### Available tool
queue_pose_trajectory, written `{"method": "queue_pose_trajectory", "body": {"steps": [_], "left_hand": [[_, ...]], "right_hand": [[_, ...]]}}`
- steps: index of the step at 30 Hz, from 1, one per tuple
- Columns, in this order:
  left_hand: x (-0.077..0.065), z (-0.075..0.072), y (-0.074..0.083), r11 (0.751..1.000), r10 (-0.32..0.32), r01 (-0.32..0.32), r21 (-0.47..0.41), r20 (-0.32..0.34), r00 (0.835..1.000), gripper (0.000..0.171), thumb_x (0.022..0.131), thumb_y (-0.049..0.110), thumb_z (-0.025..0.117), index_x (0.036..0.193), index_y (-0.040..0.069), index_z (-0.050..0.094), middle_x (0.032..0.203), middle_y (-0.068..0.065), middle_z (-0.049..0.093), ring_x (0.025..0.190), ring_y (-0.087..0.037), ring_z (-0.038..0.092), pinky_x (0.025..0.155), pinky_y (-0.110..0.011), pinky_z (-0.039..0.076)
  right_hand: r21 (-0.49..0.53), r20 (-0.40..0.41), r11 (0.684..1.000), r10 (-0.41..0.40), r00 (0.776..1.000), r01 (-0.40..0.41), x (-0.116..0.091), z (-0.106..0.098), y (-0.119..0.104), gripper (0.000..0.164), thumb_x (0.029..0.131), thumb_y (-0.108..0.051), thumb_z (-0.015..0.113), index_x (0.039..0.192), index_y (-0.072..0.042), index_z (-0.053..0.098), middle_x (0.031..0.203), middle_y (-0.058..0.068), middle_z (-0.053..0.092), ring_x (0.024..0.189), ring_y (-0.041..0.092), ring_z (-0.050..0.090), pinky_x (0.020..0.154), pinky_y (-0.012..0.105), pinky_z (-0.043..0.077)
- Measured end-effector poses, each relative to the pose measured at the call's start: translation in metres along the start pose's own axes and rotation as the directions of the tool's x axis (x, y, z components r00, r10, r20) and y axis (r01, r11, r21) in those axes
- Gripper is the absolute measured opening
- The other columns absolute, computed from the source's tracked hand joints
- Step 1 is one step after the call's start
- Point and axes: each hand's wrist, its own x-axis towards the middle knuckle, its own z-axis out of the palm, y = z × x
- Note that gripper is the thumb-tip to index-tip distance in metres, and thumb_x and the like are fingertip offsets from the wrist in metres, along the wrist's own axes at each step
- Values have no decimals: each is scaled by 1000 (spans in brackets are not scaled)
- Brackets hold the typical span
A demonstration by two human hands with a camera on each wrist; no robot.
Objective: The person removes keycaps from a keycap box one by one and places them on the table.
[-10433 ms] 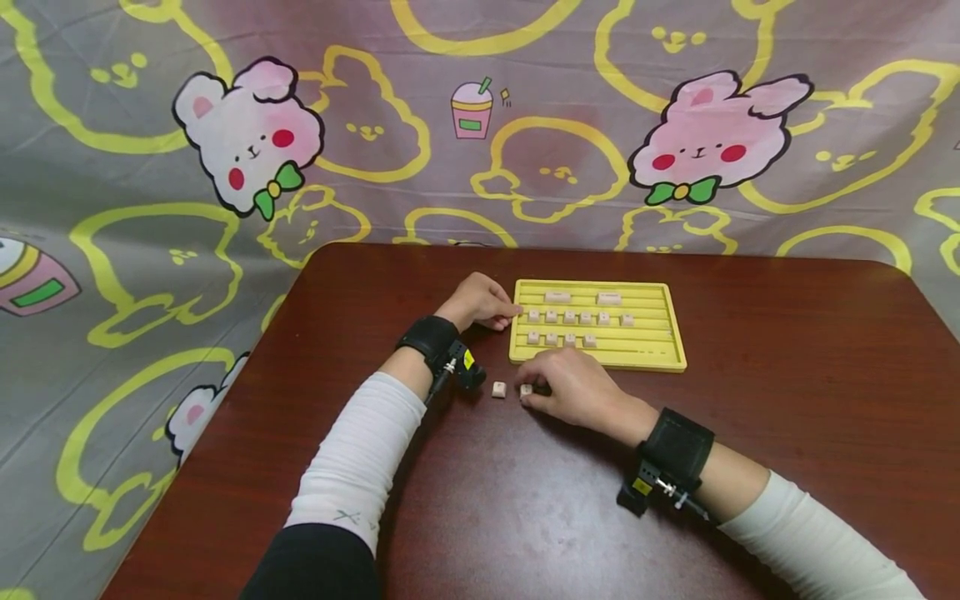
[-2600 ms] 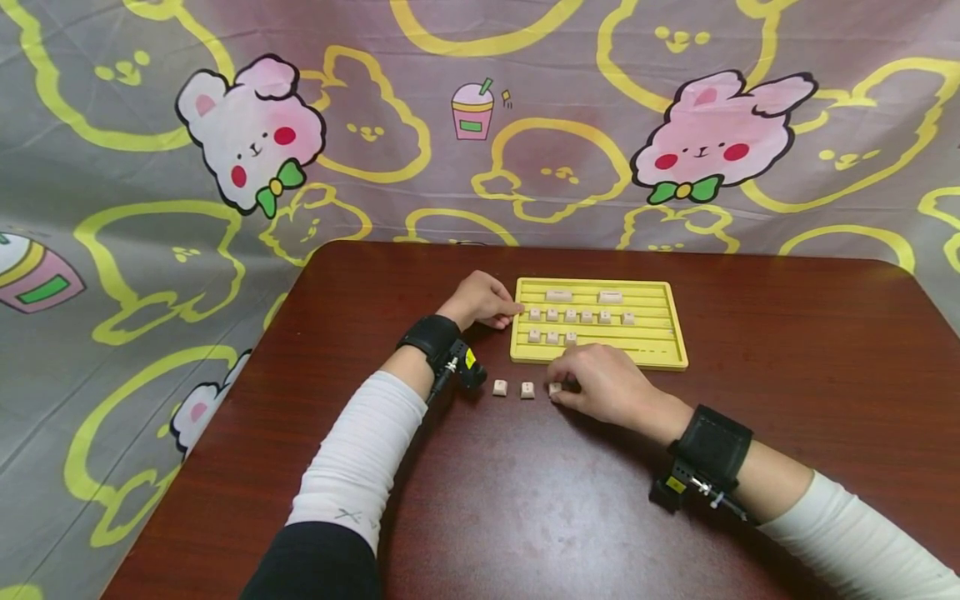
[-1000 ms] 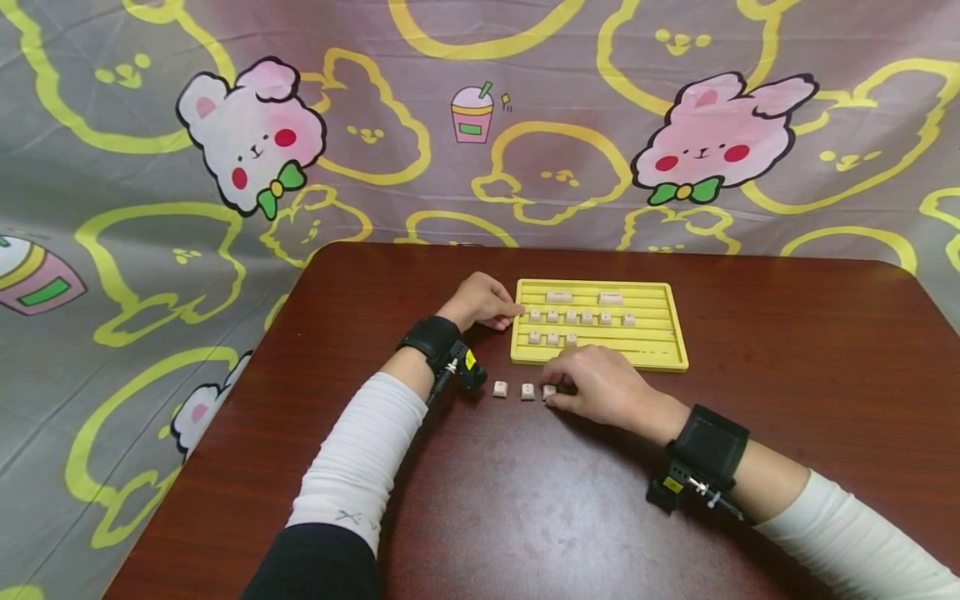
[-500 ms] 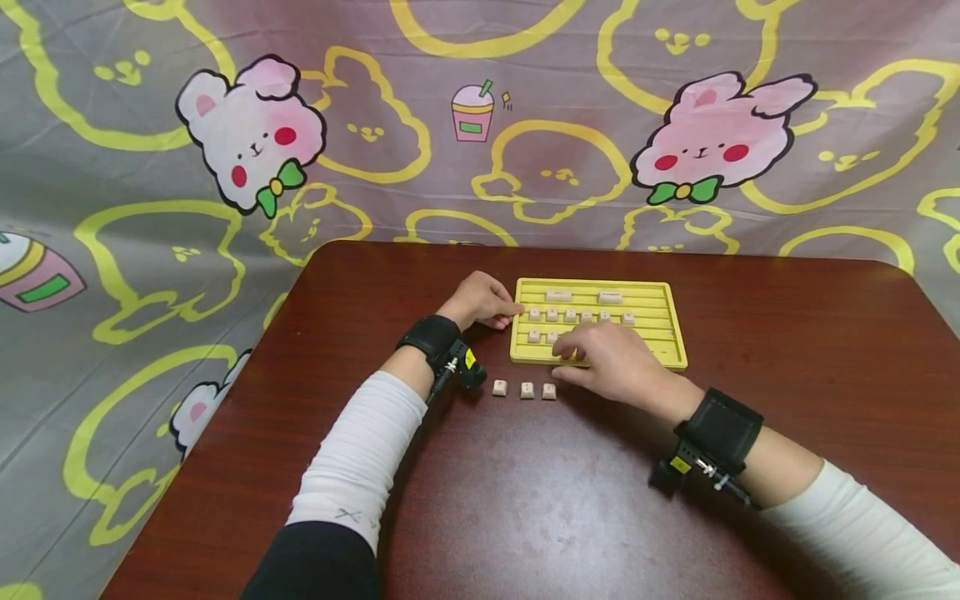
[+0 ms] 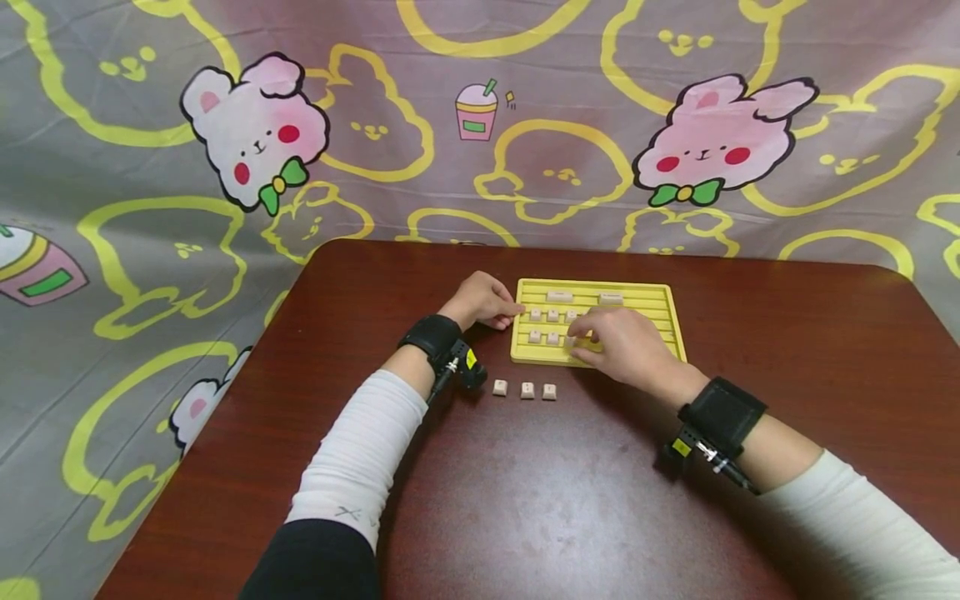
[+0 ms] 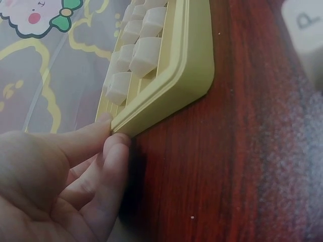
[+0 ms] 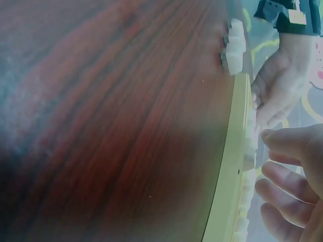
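Observation:
A yellow ridged tray carries rows of cream keycaps, with two long ones in the back row. At its left side my left hand pinches the rim between thumb and fingers; the left wrist view shows this grip at the tray's corner. My right hand hovers over the front row, thumb and forefinger apart on either side of a keycap. In the right wrist view, the thumb and fingers are spread, close to that row. Three loose keycaps lie in a line before the tray.
The brown wooden table bears all of this. A printed cloth with cartoon rabbits hangs behind and to the left. Black straps with cameras sit on both wrists.
The front row has lost one keycap, and a third keycap lies on the table, slid left. My right hand has let go of it and moved up over the tray; the left stays put.

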Motion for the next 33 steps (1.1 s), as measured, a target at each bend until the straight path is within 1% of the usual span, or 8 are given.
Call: {"method": "queue_pose_trajectory", "body": {"steps": [8, 15, 20, 24, 33], "left_hand": [[-4, 0, 2, 1000, 6, -6, 12, -10, 1000, 17, 86, 8, 76, 90, -5, 67, 60, -4, 62, 50, -9, 60, 57, -24, 61], [-2, 2, 1, 999, 3, -2, 40, -25, 1000, 17, 86, 10, 77, 89, -4, 68, 58, -3, 61, 48, -8, 60, 55, -22, 59], [1, 2, -2, 999, -4, 5, 47, -35, 999, 17, 86, 11, 77, 89, -3, 68, 58, -2, 60, 49, -8, 60, 56, -23, 60], [2, 2, -3, 999, -9, 11, 48, -38, 999, 17, 86, 12, 78, 88, -2, 68, 59, -2, 61, 49, -8, 60, 55, -23, 60], [1, 2, -2, 998, -8, 10, 59, -33, 999, 18, 86, 12, 78, 89, -3, 70, 59, -3, 61, 50, -9, 61, 59, -25, 62]], "right_hand": [[6, 11, 999, 33, 999, -33, 3, 5, 4, 22, 86, -27, 78, 105, -16, 76, 102, 2, 74, 88, 19, 68, 69, 36, 59], [24, 19, 999, 37, 999, -37, 5, 9, 7, 26, 87, -27, 77, 108, -12, 76, 102, 5, 74, 90, 21, 69, 73, 37, 60], [46, 9, 999, 11, 1000, -11, 6, 13, 8, 23, 88, -23, 77, 106, -10, 75, 100, 6, 74, 91, 21, 68, 76, 38, 60], [61, -5, 998, -11, 1000, 12, 7, 15, 7, 18, 87, -19, 77, 102, -9, 76, 97, 6, 75, 88, 21, 69, 75, 38, 60], [52, 4, 999, 6, 1000, -6, 9, 17, 4, 15, 87, -19, 76, 100, -11, 76, 95, 4, 75, 85, 18, 69, 74, 35, 60]]}}
